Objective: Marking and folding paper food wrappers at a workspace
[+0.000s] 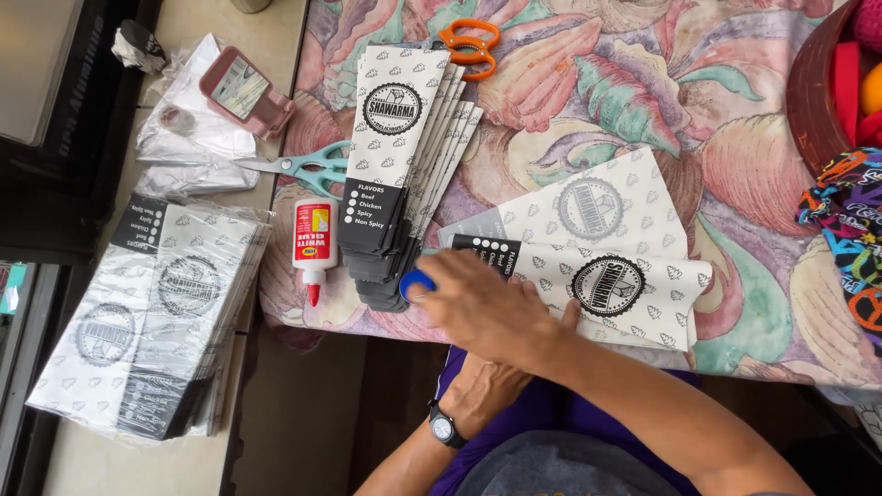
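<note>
I see my right hand (482,308) pressing a small blue object (415,283), its fingers closed over it, at the near edge of the worktop (735,184); what the blue thing is I cannot tell. It sits at the dark end of a flat printed paper sleeve (588,248), white with a round black emblem, which lies opened out on the flowered cloth. My left hand (482,390) is lower, beneath the worktop edge and partly hidden by the right forearm, with a wristwatch (445,428) on the wrist; I cannot tell whether its fingers are apart or together.

Just left of the blue object stands a fanned stack of folded sleeves (404,165). Beside that lies a white glue bottle (314,241) with a red tip, and teal scissors (303,165) just above it. Orange scissors (470,46) rest at the top of the stack. Farther left, a wrapped bundle of sleeves (147,321) lies on a pale side surface, near a pink case (243,90).
</note>
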